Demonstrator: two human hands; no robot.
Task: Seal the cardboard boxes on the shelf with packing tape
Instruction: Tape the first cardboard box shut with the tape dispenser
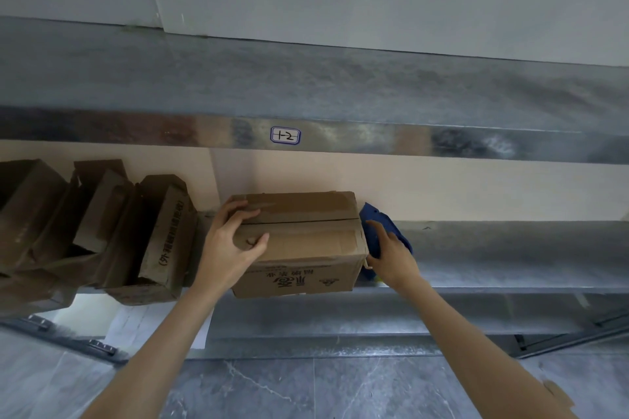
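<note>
A closed cardboard box [306, 241] stands on the metal shelf [493, 248], its top flaps meeting along a centre seam with old tape marks. My left hand [231, 241] rests on the box's top left corner, fingers spread over the flaps. Just right of the box my right hand [391, 252] grips a blue tape dispenser [377, 218], held against the box's right end.
Several flattened and crumpled cardboard boxes [102, 231] lean together at the left of the shelf. An upper shelf rail [374, 139] with a label marked 1-2 [285, 135] runs above. Bare shelf surface extends to the right. Grey tiled floor [306, 391] lies below.
</note>
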